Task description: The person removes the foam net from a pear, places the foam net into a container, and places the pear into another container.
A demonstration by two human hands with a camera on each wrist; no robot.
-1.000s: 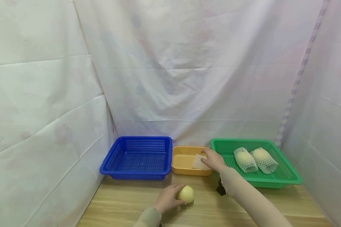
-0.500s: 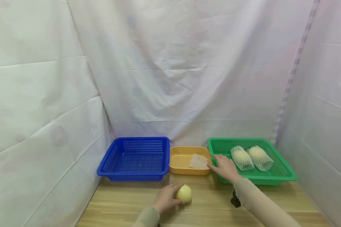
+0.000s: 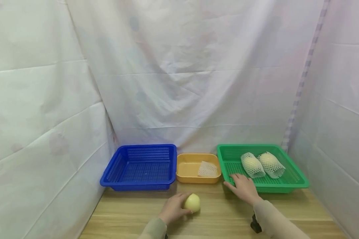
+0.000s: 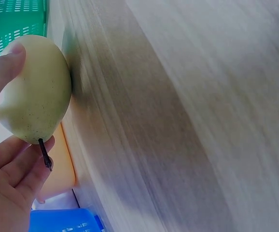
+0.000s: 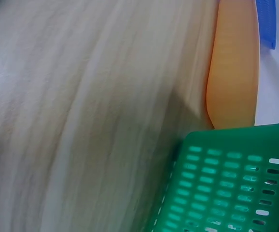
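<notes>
My left hand (image 3: 174,207) holds a pale yellow pear (image 3: 192,203) on the table in the head view. In the left wrist view, thumb and fingers lie on opposite sides of that pear (image 4: 38,92), its dark stem toward the fingers. My right hand (image 3: 243,188) is at the front left corner of the green basket (image 3: 293,184), fingertips over the rim; nothing shows in its grasp, and whether it touches the rim is unclear. Two pears in white foam nets (image 3: 252,166) lie in that basket. A flat white foam net (image 3: 207,169) lies in the yellow tray (image 3: 186,179).
A blue basket (image 3: 137,183) stands at the left behind the wooden table's (image 3: 122,212) front area. The yellow tray sits between the blue and green baskets. White cloth (image 3: 179,83) hangs behind and on both sides.
My right hand has moved from above the yellow tray rightward and nearer, to the green basket's front corner. The left hand stays on the pear. The view has shifted slightly.
</notes>
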